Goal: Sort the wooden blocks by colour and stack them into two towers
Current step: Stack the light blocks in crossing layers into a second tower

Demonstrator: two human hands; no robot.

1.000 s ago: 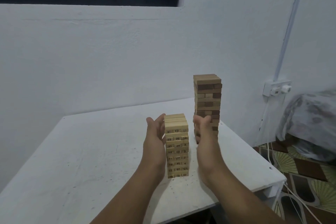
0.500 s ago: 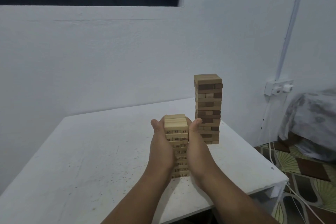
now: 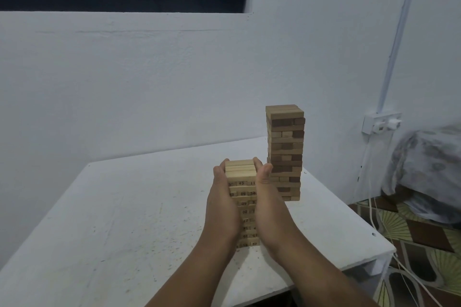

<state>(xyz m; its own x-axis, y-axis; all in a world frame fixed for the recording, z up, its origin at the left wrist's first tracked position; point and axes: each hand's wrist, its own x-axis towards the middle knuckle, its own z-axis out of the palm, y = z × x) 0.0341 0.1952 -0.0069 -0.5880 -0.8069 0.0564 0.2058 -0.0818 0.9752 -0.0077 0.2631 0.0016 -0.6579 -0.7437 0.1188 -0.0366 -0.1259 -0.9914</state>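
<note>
A short tower of pale numbered blocks [image 3: 241,177] stands near the middle of the white table [image 3: 124,207]. My left hand [image 3: 220,204] presses flat against its left side. On the other side my right hand [image 3: 268,204] presses against the tower, fingertips reaching the top edge. Both hands squeeze the tower between them, and much of its lower part is hidden by them. A taller tower of brown blocks [image 3: 285,152] stands behind and to the right, near the wall, apart from both hands.
The table's right edge [image 3: 369,237] lies close to the brown tower. Past it, a wall socket [image 3: 380,123] with hanging white cables, a covered bundle [image 3: 429,172] and a patterned floor. White walls stand behind the table.
Both hands moved inward from beside the pale tower and now press on its two sides. The towers themselves stay where they were.
</note>
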